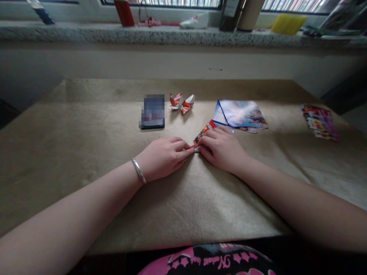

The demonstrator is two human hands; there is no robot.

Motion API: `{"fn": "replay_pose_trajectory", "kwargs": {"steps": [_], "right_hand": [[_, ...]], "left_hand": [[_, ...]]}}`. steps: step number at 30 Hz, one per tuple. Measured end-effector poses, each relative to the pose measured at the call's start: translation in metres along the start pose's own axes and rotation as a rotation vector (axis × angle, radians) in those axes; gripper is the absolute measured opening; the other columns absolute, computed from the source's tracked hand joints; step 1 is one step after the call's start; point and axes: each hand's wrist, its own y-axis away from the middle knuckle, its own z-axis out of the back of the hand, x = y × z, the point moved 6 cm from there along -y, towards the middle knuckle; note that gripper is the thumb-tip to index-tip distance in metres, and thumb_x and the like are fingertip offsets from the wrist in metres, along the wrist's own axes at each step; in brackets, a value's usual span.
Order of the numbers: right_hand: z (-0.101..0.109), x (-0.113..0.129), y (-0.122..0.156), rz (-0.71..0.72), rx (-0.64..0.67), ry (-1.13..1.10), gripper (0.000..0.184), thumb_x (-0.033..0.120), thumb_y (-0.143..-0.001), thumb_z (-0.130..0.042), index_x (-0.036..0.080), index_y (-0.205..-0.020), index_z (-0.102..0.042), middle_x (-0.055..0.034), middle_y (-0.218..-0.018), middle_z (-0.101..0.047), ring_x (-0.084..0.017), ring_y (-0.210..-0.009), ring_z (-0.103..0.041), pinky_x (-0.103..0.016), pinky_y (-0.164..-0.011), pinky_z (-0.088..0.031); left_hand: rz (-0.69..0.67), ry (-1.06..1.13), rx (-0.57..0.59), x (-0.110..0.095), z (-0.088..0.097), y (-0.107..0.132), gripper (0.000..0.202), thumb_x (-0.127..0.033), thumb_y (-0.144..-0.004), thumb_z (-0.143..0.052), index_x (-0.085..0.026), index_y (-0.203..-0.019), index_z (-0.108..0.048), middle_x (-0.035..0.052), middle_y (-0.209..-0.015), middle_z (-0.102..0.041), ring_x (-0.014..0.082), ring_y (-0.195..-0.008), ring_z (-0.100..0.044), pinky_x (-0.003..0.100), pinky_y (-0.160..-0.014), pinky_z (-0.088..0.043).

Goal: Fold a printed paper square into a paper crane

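Left hand [164,156] and right hand [222,148] hold paper [203,133] inside table edges [114,247].

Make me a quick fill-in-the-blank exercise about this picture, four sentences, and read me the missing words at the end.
1. The silver metal bracelet is on the ____ arm.
2. The bare left hand and bare right hand touch a printed paper strip whose far end is mainly ____.
3. The folded red-and-white paper lies to the ____ of the flat dark rectangular device.
4. Of the red cylinder and yellow block on the speckled stone windowsill, the one farther right is the ____.

Missing words: left; red; right; yellow block.
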Motion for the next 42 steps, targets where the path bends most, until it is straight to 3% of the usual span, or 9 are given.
{"fn": "replay_pose_trajectory", "kwargs": {"steps": [10,17,42], "right_hand": [[-0.015,-0.024,-0.004,-0.171,0.089,-0.179,0.022,0.037,-0.088,-0.05,0.019,-0.081,-0.062,-0.007,-0.09,-0.068,-0.024,-0.09,-0.056,-0.037,-0.086,-0.031],[-0.02,-0.026,-0.006,-0.197,0.107,-0.2,0.02,0.037,-0.086,-0.054,0.019,-0.082,-0.063,-0.0064,-0.091,-0.069,-0.024,-0.091,-0.058,-0.037,-0.084,-0.031],[-0.021,-0.028,-0.009,-0.202,0.145,-0.178,0.021,0.038,-0.087,-0.052,0.02,-0.085,-0.061,-0.0062,-0.094,-0.069,-0.025,-0.094,-0.058,-0.037,-0.082,-0.028]], "left_hand": [[-0.042,-0.003,0.022,0.002,0.0,0.001,0.032,-0.02,-0.092,-0.044,-0.016,-0.12,-0.06,0.0081,-0.108,-0.068,0.0181,-0.102,-0.062,0.03,-0.086,-0.053],[-0.01,-0.008,0.074,0.004,-0.005,0.001,0.032,-0.022,-0.092,-0.043,-0.017,-0.117,-0.062,0.0072,-0.105,-0.066,0.0176,-0.093,-0.063,0.029,-0.079,-0.054],[0.041,0.047,0.027,0.005,-0.005,-0.003,0.03,-0.024,-0.093,-0.044,-0.02,-0.112,-0.066,0.0069,-0.103,-0.068,0.0167,-0.092,-0.063,0.028,-0.079,-0.053]]}}
